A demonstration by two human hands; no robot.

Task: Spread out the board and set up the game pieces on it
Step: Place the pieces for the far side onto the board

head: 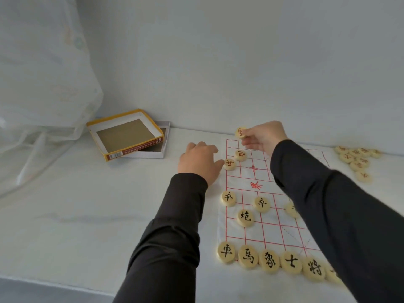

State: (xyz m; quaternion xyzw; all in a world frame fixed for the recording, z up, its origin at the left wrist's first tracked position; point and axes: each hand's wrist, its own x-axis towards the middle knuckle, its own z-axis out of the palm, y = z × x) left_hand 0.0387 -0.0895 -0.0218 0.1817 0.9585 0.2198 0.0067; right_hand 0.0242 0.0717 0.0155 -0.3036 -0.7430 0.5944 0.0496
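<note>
Red-grid xiangqi sheet (271, 228) lies flat; right hand (265, 136) pinches red-lettered disc (240, 132) over its 11 o'clock corner; left hand (200, 162) relaxed at 9 o'clock, thumb touching red soldier disc (229, 164); black row (270, 262) at 6 o'clock.

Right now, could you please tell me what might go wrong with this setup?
The right hand pinches a red piece over the far corner, and its sleeve reaches across the board; pulling back could sweep the half-hidden piece at the sleeve's edge. The left hand rests at the thin board's edge against a second red piece, so a nudge might shift the sheet.
</note>
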